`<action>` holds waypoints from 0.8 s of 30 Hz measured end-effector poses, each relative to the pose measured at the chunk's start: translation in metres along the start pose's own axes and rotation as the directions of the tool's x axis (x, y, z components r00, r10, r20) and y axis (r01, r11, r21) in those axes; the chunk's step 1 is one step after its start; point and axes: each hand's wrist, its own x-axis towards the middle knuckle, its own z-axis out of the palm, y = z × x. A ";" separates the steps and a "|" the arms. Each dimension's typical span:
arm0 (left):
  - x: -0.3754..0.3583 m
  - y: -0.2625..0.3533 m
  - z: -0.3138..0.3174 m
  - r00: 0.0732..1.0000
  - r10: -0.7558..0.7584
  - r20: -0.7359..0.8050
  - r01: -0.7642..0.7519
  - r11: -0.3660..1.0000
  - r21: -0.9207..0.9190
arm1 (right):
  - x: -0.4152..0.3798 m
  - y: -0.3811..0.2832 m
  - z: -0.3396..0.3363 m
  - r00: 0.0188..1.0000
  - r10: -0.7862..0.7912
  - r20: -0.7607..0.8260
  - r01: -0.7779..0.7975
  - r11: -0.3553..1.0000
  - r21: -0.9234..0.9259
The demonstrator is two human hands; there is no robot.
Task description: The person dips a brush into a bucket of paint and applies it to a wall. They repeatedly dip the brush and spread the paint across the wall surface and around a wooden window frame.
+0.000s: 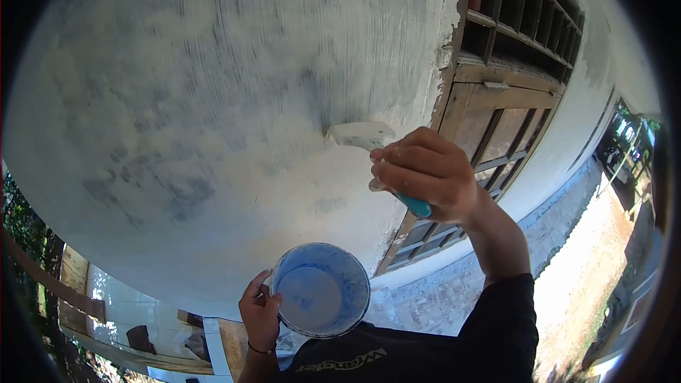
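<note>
My right hand (429, 174) grips a paint brush (362, 133) by its teal handle, and the whitish brush head touches the wall (284, 99). White paint in uneven streaks covers that wall, with grey-blue patches showing through. Low in the view, my left hand (260, 312) holds a round bucket (319, 291) by its left rim, thumb over the edge. Pale paint lies inside the bucket, and its inner sides are smeared blue and white.
Right of the painted wall is a wooden-framed window (489, 135) with slatted openings above it. A rough concrete ledge (425, 298) runs below. At the lower left are a tiled surface (152, 319) and a wooden rail (128, 354).
</note>
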 end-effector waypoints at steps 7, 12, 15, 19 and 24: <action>0.004 0.003 0.008 0.999 0.010 0.039 -0.009 1.000 -0.014 | 0.006 0.001 -0.020 0.957 -0.165 -0.239 0.087 0.948 -0.306; 0.007 -0.007 0.010 0.997 0.010 0.079 -0.011 1.000 0.011 | -0.076 -0.010 0.035 0.982 -0.157 -0.101 0.104 0.911 -0.400; 0.010 -0.012 0.015 0.998 -0.001 0.066 0.003 1.000 -0.017 | -0.122 -0.041 0.057 0.998 -0.053 -0.018 0.045 0.953 -0.300; 0.014 -0.014 0.026 0.995 -0.011 0.097 0.008 0.999 0.031 | -0.131 -0.052 0.044 0.998 0.047 -0.047 -0.053 0.987 -0.152; 0.017 -0.018 0.033 0.990 -0.009 0.142 0.008 1.000 0.010 | -0.091 -0.023 0.002 0.991 0.116 0.061 -0.115 0.993 -0.019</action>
